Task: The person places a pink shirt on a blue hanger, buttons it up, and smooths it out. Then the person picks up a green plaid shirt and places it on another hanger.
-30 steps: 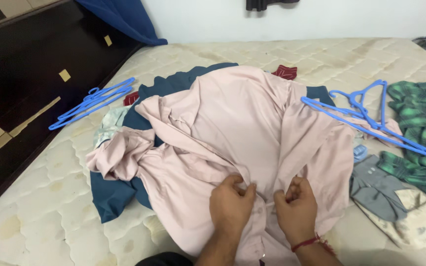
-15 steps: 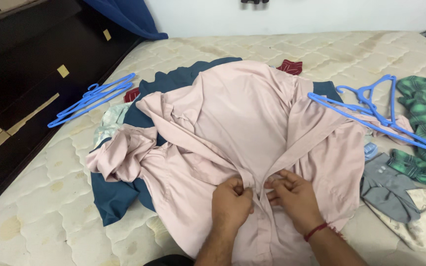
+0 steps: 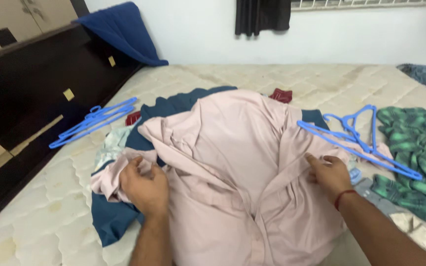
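Observation:
A pale pink shirt (image 3: 232,148) lies spread over a dark blue garment (image 3: 109,216) on a bare quilted mattress (image 3: 35,216). My left hand (image 3: 145,186) rests on the bunched left sleeve of the pink shirt, fingers curled into the cloth. My right hand (image 3: 329,173) presses on the shirt's right side, fingers closing on the fabric, just below the blue hangers (image 3: 356,138). A red thread band circles my right wrist.
More blue hangers (image 3: 92,122) lie at the mattress's left edge. A green plaid shirt (image 3: 415,148) and a grey garment (image 3: 380,197) lie on the right. A dark wooden bed frame (image 3: 30,98) runs along the left, with a blue cloth (image 3: 124,29) draped at its far end.
My hands have left the shirt's front placket at the middle and spread apart, the left onto the left sleeve, the right onto the right side. The camera has tilted up.

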